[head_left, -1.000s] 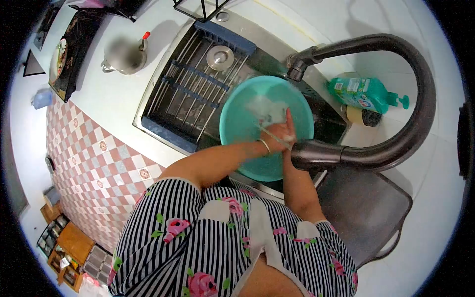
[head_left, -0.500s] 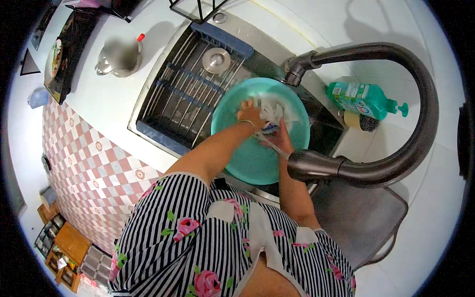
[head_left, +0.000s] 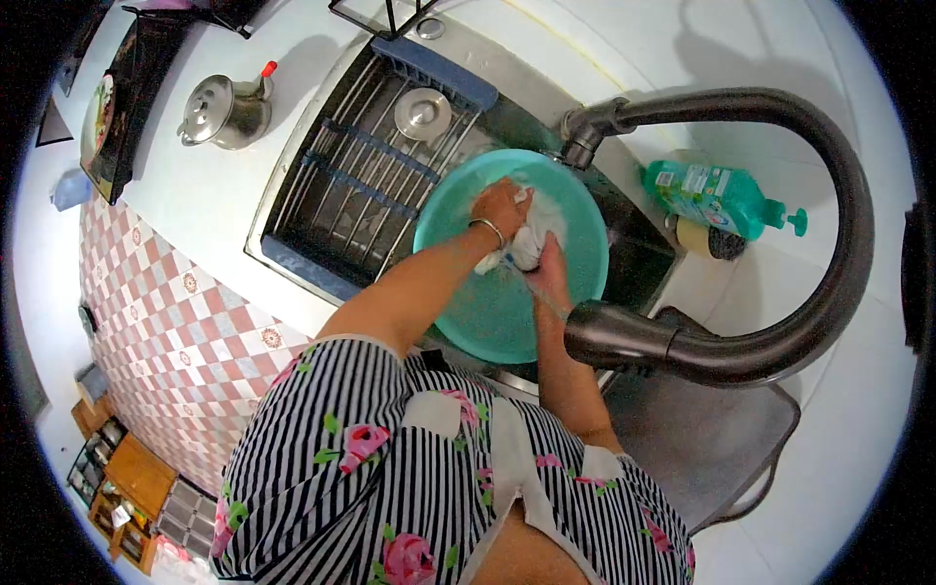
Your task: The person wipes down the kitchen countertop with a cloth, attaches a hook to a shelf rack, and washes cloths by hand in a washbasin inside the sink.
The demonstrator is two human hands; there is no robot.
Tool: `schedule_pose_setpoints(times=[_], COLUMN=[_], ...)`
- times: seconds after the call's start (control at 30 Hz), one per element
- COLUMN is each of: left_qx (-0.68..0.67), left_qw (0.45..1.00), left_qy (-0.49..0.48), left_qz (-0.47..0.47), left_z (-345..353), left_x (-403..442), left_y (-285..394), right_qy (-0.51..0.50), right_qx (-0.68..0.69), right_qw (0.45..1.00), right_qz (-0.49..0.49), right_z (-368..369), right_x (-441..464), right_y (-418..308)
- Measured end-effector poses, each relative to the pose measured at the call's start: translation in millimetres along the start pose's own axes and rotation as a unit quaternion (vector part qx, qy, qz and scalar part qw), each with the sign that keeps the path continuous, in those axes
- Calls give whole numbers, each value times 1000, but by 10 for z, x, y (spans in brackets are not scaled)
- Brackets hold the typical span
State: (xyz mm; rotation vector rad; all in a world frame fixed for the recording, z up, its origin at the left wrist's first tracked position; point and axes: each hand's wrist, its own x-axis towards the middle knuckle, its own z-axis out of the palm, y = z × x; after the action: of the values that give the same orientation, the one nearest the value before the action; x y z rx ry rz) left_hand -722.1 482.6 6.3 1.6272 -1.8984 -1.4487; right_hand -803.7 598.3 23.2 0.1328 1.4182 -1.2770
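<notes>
Inside the round teal basin (head_left: 466, 331), both my hands are on a wet white cloth (head_left: 527, 244). My left hand (head_left: 500, 209), with a bangle at the wrist, is closed on the cloth's upper part, and a bit of white shows past the fingers. Lower and to the right, my right hand (head_left: 551, 270) grips the cloth's other side. A thin stream of water runs from the dark faucet (head_left: 624, 336) toward the cloth. Shallow water lies in the basin.
The basin stands in a sink beside a roll-up metal rack (head_left: 356, 185) carrying a small steel lid (head_left: 423, 114). A steel kettle (head_left: 229, 109) is on the left counter. A green soap bottle (head_left: 712, 195) lies by a sponge (head_left: 707, 239). The faucet arches over the right side.
The cloth has been gathered up between my hands, and my left hand has shifted slightly right and closed on it. The basin and faucet stay in place.
</notes>
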Motion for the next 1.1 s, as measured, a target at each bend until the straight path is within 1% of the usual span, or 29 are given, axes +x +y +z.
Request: schedule_pose_setpoints(times=[0.03,0.1,0.13,0.17,0.23,0.27,0.33,0.37,0.4,0.43,0.47,0.53,0.57,0.63,0.67,0.7,0.73,0.8,0.83,0.9,0.93,1.0,1.03,1.1], left_qx=[-26,-41,-51,-73,-115,-46,92,119,146,174,173,173,133,51,91,130,167,198,214,161,136,142,145,144], left_qw=[997,993,991,990,988,997,995,991,987,982,978,967,971,973,972,968,960,940,927,958,970,964,961,972], left_qy=[52,46,42,37,26,4,-42,-51,-58,-66,-93,-144,-142,-138,-160,-182,-205,-276,-309,-235,-198,-216,-224,-179], left_qz=[57,97,116,111,101,63,-11,-20,-29,-38,-65,-119,-139,-176,-147,-118,-91,-41,-16,-35,-42,-58,-65,-55], left_z=[-81,-154,-167,-212,-309,-302,-199,-165,-133,-108,-111,-198,-259,-373,-419,-466,-493,-542,-568,-656,-710,-829,-890,-981], left_x=[-25,-39,-79,-156,-335,-374,-440,-465,-477,-482,-473,-431,-391,-329,-307,-303,-326,-289,-267,-316,-328,-379,-411,-498], left_y=[-1,-137,-214,-256,-325,-393,-542,-561,-559,-556,-524,-433,-432,-440,-401,-359,-331,-313,-307,-276,-229,-47,47,234], right_qy=[-29,-49,-36,-22,62,103,195,239,184,121,52,-16,-52,-30,-19,-23,-21,-15,10,61,54,38,58,98], right_qx=[-135,-201,-135,-68,-39,-25,-149,-210,-389,-549,-683,-656,-637,-638,-638,-607,-569,-485,-477,-449,-441,-423,-437,-463], right_qw=[987,969,985,995,994,991,961,937,871,762,617,695,729,745,752,772,788,812,841,885,882,871,866,854], right_qz=[-83,-136,-103,-70,-82,-87,-126,-145,-239,-321,-388,-294,-247,-191,-163,-188,-234,-325,-255,-108,-155,-248,-236,-216], right_z=[-302,-395,-428,-385,-360,-343,-375,-403,-362,-306,-289,-349,-317,-377,-342,-197,-170,-82,-59,-4,-190,-535,-620,-722], right_x=[116,141,110,52,28,35,237,339,373,399,419,491,507,492,434,275,197,60,-46,-395,-404,-401,-401,-388], right_y=[90,-52,-147,-255,-364,-374,-185,-58,53,187,276,387,365,208,90,-68,-98,-174,-316,-732,-773,-798,-763,-756])
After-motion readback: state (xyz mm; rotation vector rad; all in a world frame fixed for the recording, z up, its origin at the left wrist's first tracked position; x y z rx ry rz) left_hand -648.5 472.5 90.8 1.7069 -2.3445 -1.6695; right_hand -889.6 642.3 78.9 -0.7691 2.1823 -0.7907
